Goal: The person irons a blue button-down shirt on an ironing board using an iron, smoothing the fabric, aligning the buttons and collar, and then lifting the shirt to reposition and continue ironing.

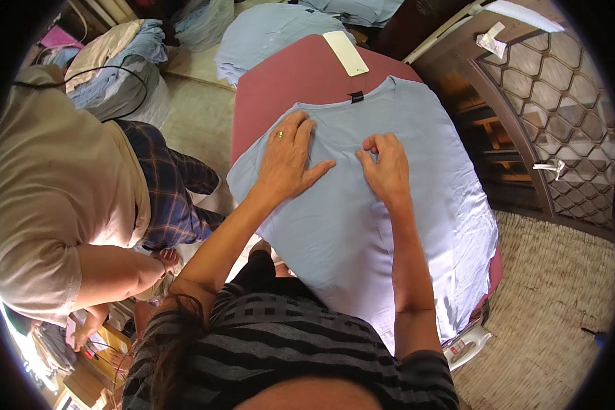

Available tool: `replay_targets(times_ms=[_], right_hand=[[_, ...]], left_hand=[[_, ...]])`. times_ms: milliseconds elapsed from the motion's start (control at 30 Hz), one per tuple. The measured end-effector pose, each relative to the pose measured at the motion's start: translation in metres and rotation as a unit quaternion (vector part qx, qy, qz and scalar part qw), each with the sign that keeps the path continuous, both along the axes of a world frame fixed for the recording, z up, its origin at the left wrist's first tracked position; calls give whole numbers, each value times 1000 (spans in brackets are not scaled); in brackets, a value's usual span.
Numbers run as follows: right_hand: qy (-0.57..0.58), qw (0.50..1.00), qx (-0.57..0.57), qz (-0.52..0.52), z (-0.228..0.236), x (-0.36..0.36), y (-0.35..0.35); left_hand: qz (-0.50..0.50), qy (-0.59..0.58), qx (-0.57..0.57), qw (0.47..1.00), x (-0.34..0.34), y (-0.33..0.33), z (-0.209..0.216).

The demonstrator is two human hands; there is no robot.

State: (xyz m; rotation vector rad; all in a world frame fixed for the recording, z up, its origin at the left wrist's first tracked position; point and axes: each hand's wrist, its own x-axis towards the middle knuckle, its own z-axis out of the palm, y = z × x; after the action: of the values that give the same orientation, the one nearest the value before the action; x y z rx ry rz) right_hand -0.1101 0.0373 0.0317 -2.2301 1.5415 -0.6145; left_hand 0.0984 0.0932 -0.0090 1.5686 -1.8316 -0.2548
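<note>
A light-blue top (348,225) lies spread over a padded, dark-pink board (273,78), its neckline at the far end with a small black label (357,97). My left hand (285,160) rests flat on the left upper part of the top, fingers extended and thumb out to the side. To its right, my right hand (387,167) has curled fingers, with thumb and forefinger brought close in a pinch at the cloth near the upper middle. Shallow creases run through the fabric between both hands.
A white card (346,53) lies at the board's far end. Beyond it are piled blue garments (273,34). An iron (468,347) sits low beside the board's right edge. A metal lattice gate (560,116) stands right; another person (68,178) is close on the left.
</note>
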Motion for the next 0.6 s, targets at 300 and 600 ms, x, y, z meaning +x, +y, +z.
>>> replay_targets(times_ms=[300, 600], right_hand=[[-41, 993, 68, -88, 2, 1, -11], [-174, 974, 145, -13, 22, -47, -51]], left_hand=[[-16, -78, -10, 997, -8, -1, 12], [-206, 7, -29, 978, -57, -7, 7]])
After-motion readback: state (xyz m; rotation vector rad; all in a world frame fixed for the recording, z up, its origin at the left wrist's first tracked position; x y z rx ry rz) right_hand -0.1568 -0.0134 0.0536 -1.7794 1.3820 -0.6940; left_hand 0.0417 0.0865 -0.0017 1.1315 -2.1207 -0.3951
